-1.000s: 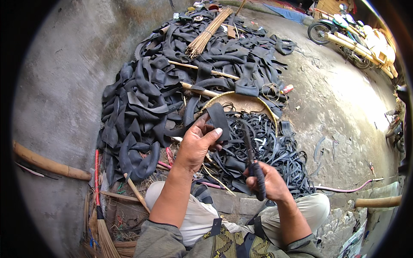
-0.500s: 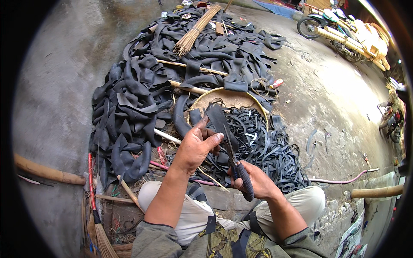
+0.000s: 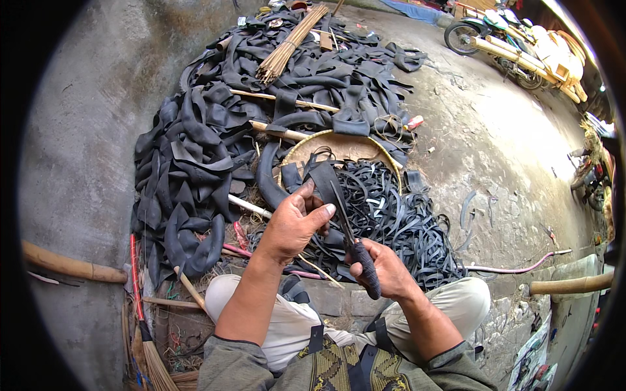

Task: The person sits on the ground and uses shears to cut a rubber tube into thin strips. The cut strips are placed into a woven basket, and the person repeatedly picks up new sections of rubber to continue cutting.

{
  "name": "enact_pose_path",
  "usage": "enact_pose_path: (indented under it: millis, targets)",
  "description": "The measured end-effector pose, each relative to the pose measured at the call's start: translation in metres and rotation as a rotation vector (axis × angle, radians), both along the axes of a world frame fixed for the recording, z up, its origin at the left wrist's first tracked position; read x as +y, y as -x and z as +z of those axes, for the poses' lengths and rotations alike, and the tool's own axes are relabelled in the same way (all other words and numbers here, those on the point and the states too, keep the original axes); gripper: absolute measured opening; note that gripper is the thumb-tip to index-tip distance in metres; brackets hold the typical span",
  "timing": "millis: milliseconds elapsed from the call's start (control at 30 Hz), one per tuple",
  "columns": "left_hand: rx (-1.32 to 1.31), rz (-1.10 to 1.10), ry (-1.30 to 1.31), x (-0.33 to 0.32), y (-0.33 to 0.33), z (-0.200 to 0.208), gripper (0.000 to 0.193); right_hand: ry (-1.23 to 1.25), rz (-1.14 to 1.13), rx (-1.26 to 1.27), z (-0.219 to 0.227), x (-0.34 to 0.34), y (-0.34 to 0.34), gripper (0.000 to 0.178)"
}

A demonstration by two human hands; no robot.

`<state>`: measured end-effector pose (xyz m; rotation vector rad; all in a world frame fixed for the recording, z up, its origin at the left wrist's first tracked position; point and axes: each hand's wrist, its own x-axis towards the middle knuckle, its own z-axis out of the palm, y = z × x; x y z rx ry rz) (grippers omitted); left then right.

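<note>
My left hand (image 3: 293,220) pinches a flat piece of black rubber (image 3: 324,179) between fingers and thumb, holding it up over a round woven tray (image 3: 342,142). In my right hand (image 3: 390,270) is a pair of scissors (image 3: 366,266) with dark wrapped handles. Its blades point up and away from me, lying along the right side of the rubber piece. Beneath and to the right of both hands, thin black rubber strips (image 3: 407,231) are heaped in the tray and spill over its near side. How wide the blades stand apart is hard to make out.
A large pile of black rubber sheets (image 3: 195,124) fills the left and far side, with a bundle of thin sticks (image 3: 292,44) on top. A broom (image 3: 151,355) lies near my left knee. Bamboo poles (image 3: 75,262) stick in from the side. A motorbike (image 3: 495,39) stands far right.
The whole view has shifted slightly. The scissor blades sit a little differently against the rubber piece; both hands keep nearly the same place and grip.
</note>
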<state>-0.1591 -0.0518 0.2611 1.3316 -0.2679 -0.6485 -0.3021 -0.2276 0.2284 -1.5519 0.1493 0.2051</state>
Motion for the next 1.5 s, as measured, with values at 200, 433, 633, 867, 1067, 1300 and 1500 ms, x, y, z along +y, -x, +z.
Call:
enact_pose_path:
  millis: [200, 433, 633, 867, 1067, 1300, 1500]
  targets:
    - [0.021, -0.14, -0.021, 0.004, 0.004, 0.001, 0.043, -0.006, -0.069, 0.054, 0.002, 0.006, -0.002, 0.043]
    - [0.049, 0.032, 0.085, 0.008, -0.003, -0.005, 0.048, -0.004, -0.038, 0.143, 0.007, 0.012, -0.001, 0.039]
    - [-0.026, -0.115, -0.008, 0.0, 0.011, -0.008, 0.049, 0.333, -0.119, -0.025, 0.008, 0.009, -0.004, 0.043]
    - [0.115, -0.008, 0.124, -0.002, 0.005, 0.001, 0.03, 0.078, -0.101, 0.128, 0.016, 0.014, 0.001, 0.042]
    - [-0.06, -0.043, 0.058, 0.001, 0.006, -0.003, 0.028, 0.27, -0.061, -0.032, 0.012, 0.012, -0.004, 0.047]
    - [-0.045, -0.073, 0.042, -0.001, 0.006, -0.008, 0.029, 0.12, -0.078, 0.076, 0.014, 0.012, -0.002, 0.045]
    - [0.081, 0.012, 0.138, 0.002, 0.0, -0.003, 0.03, -0.059, -0.074, 0.123, 0.01, 0.015, 0.001, 0.04]
